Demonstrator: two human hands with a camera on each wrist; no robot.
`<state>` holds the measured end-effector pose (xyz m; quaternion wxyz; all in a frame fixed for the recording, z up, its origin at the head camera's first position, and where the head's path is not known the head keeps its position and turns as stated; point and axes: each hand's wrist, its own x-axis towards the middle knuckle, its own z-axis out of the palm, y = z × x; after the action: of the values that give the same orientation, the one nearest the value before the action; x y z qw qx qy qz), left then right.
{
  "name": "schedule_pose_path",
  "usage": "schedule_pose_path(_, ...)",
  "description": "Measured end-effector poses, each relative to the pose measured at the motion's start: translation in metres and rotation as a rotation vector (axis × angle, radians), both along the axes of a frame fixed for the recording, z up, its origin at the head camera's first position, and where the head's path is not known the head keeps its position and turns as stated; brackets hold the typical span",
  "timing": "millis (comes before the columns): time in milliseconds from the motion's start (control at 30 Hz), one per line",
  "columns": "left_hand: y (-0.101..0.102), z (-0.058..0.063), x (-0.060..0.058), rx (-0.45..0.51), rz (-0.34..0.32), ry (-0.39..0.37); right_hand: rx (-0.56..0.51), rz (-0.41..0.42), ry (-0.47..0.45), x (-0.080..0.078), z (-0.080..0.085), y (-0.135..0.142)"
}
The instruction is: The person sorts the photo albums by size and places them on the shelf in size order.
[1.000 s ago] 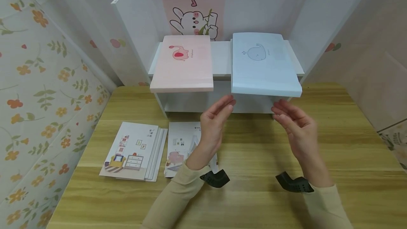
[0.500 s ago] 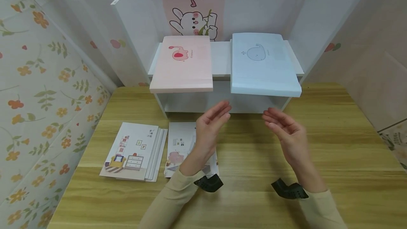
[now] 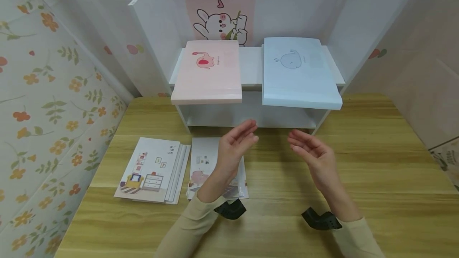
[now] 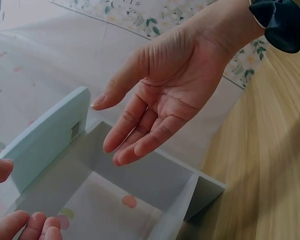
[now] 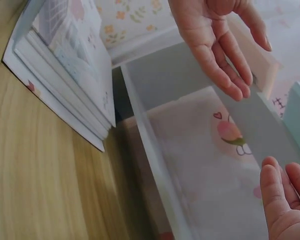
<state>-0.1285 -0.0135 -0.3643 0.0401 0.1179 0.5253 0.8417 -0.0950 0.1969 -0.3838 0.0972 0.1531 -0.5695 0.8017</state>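
Note:
Both hands hover above the table in front of a white shelf unit (image 3: pixel 287 116), fingers extended, palms turned toward each other, nothing between them. My left hand (image 3: pixel 231 152) is near the right book stack (image 3: pixel 204 162), partly covering it from the camera. My right hand (image 3: pixel 317 158) is apart from it, over bare wood. On the shelf's upper board lie a pink, thick, flat book-like thing (image 3: pixel 211 75) with an elephant print and a light-blue one (image 3: pixel 297 77) with a whale print. Their front ends overhang the board. Neither hand touches them.
A stack of white books (image 3: pixel 150 170) with a furniture drawing lies at the left of the wooden table (image 3: pixel 376 158). Tall white side panels (image 3: pixel 369 23) rise at both ends of the shelf. A flowered curtain (image 3: pixel 53 130) hangs on the left.
Both hands have drawn back from the shelf toward the person, the right one also moving left, closer to the left hand. The pink and blue things and the book stacks stay put.

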Motion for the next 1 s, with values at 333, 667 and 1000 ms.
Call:
schedule_pose_path(333, -0.011, -0.005, 0.005, -0.043, 0.004, -0.013, 0.024, 0.026, -0.039, 0.004, -0.006, -0.011)
schedule_pose_path(667, -0.022, -0.011, 0.009, -0.084, 0.002, -0.030, 0.043, 0.076, -0.065, 0.006, -0.013, -0.017)
schedule_pose_path(1000, -0.033, -0.016, 0.013, -0.137, 0.020, -0.071, 0.125, 0.143, -0.035, -0.006, -0.061, -0.013)
